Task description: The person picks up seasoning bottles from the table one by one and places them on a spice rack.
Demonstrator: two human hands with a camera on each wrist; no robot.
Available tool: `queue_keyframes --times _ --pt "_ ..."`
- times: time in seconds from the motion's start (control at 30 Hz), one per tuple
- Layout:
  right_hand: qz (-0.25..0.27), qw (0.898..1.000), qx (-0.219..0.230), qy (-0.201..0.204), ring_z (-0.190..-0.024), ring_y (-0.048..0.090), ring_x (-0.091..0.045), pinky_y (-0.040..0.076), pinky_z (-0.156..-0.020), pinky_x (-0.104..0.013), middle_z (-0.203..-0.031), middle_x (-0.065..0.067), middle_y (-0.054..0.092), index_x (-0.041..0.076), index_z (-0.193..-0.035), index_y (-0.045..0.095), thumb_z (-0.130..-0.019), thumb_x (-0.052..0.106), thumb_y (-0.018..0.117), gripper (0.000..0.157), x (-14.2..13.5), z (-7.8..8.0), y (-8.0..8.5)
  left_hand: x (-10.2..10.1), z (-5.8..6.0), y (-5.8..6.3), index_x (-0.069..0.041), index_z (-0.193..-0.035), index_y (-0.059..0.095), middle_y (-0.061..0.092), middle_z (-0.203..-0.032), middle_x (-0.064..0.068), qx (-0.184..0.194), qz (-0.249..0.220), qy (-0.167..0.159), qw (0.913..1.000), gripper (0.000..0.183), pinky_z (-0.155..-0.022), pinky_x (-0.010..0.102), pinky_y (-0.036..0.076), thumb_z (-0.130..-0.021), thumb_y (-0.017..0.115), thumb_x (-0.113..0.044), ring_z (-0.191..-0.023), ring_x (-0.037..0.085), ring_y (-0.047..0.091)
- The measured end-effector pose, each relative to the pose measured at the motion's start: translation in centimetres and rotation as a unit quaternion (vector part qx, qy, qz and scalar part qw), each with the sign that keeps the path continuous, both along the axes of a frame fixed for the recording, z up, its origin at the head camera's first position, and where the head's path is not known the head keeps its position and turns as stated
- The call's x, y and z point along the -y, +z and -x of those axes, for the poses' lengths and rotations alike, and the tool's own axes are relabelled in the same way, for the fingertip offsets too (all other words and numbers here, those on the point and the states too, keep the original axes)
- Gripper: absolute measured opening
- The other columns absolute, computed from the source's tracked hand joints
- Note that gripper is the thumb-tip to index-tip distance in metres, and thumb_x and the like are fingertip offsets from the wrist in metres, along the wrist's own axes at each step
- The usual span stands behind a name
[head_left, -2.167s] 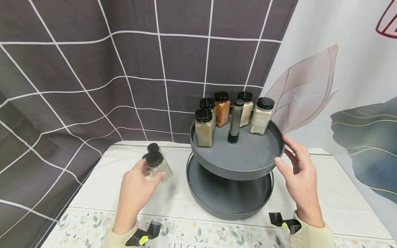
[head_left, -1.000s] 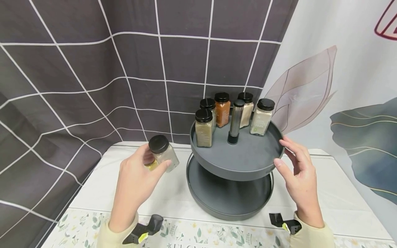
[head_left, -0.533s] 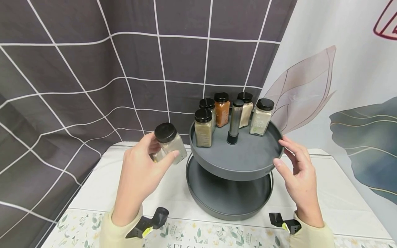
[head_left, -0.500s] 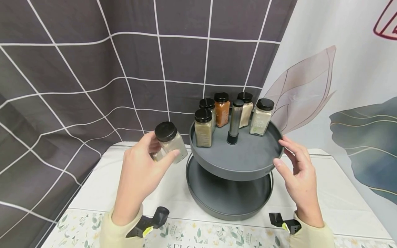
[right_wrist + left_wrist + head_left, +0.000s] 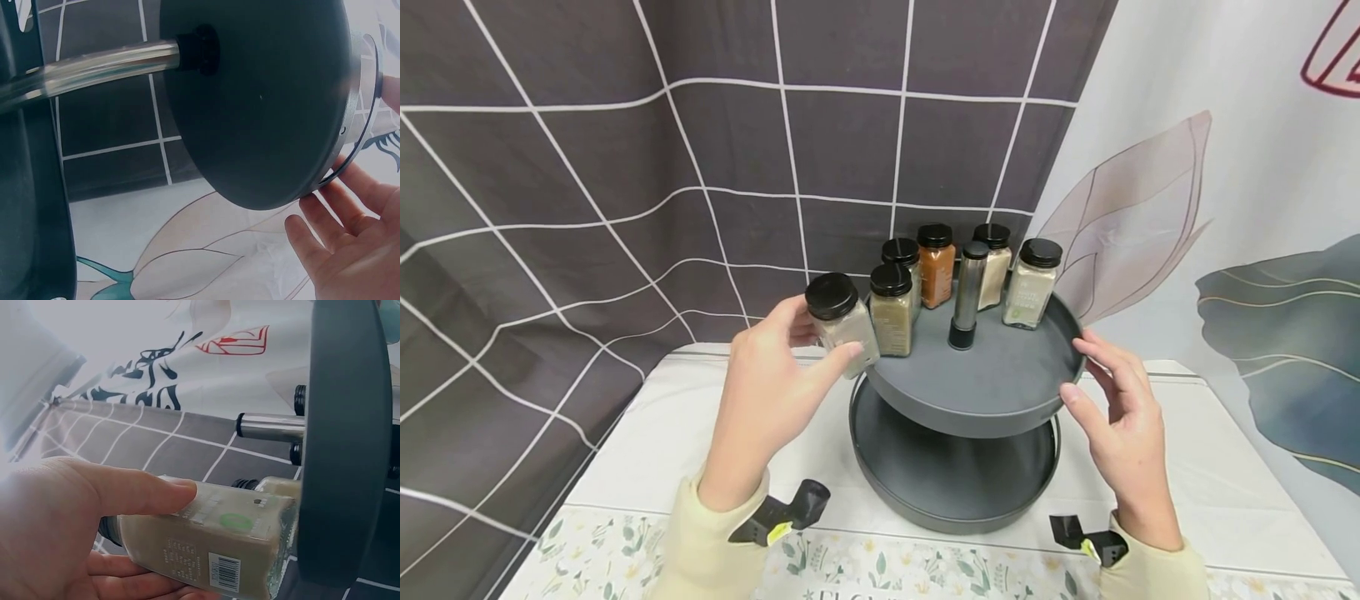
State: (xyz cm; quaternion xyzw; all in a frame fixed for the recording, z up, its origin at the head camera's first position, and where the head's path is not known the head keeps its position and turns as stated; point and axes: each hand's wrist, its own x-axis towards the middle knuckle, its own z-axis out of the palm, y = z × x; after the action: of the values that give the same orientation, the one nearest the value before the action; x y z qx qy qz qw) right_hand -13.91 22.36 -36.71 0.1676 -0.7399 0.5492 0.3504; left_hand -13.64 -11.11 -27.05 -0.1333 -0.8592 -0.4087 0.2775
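My left hand (image 5: 767, 392) grips a glass spice jar (image 5: 852, 340) of pale powder with a black lid. The jar tilts at the left rim of the upper tier, before a standing jar of olive-brown powder (image 5: 892, 321). In the left wrist view, thumb and fingers lie on opposite sides of the held jar (image 5: 206, 540), its base close to the tier's edge. My right hand (image 5: 1123, 425) holds the right rim of the dark grey two-tier turntable (image 5: 992, 379). From below, the right wrist view shows fingertips (image 5: 306, 203) against that rim.
Several more black-lidded jars, one with orange powder (image 5: 937, 275), stand along the back of the upper tier around its metal post (image 5: 972, 292). The lower tier (image 5: 955, 487) sits on a white tablecloth (image 5: 647, 442). Behind hangs a dark grid-patterned curtain (image 5: 842, 142).
My left hand has lifted the pale jar off the table and carried it up and right to the upper tier's edge. Jars behind it are now hidden. My right hand stays at the rim.
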Motion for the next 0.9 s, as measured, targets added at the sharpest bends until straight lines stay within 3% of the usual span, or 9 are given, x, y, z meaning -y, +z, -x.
queue_keyframes --times 0.5,0.9 --pt "0.006 1.000 -0.001 -0.006 -0.130 0.047 -0.018 0.039 -0.110 -0.021 -0.140 -0.009 0.052 -0.013 -0.131 0.057 -0.081 -0.018 0.064 0.050 0.0 0.2 -0.3 -2.8 1.0 0.4 -0.003 -0.120 0.066 0.074 -0.099 0.006 0.007 0.007 -0.023 0.9997 0.050 -0.082 0.036 0.056 -0.079 0.086 -0.023 -0.092 0.018 0.069" --pt "-0.006 1.000 0.003 -0.005 -0.132 0.047 -0.019 0.038 -0.111 -0.023 -0.141 -0.011 0.051 -0.010 -0.132 0.058 -0.084 -0.015 0.064 0.049 0.1 -0.2 0.2 -4.5 1.2 -0.2 -0.002 -0.128 0.063 0.073 -0.105 0.005 0.045 0.026 -0.027 0.9983 0.059 -0.085 0.036 0.054 -0.080 0.084 -0.029 -0.097 0.016 0.069"
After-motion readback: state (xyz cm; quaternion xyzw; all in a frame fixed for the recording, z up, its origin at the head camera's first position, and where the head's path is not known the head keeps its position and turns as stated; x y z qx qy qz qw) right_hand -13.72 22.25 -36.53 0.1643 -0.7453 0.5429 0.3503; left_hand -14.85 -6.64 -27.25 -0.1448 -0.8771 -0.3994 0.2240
